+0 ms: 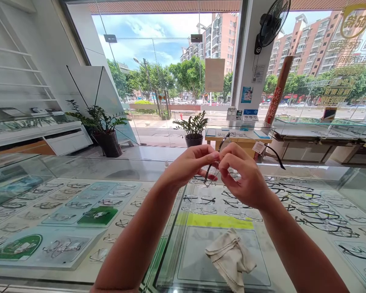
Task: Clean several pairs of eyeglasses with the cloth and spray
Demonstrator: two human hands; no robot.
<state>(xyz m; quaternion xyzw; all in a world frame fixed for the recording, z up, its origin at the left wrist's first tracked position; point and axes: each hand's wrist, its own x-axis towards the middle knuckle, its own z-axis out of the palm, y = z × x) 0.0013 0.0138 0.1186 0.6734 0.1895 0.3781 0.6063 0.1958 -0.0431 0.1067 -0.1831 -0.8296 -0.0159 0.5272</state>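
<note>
Above the glass counter I hold a pair of eyeglasses (207, 174) with thin dark temples, one of them reaching out past my right hand. My left hand (193, 162) pinches the frame between thumb and forefinger, its other fingers looser below. With bent fingertips, my right hand (244, 173) grips the eyeglasses at the same spot, close against the left fingertips. What lies exactly between the fingertips is hidden. A small pale tag (258, 147) shows by the right temple. Below the hands, a crumpled beige cleaning cloth (232, 256) lies on the counter top.
Rows of eyeglasses (308, 203) fill the glass display counter (173, 240) on both sides. Past its far edge stand potted plants (195, 128), a low display table (212, 138) and large windows. A wall fan (273, 22) hangs at upper right.
</note>
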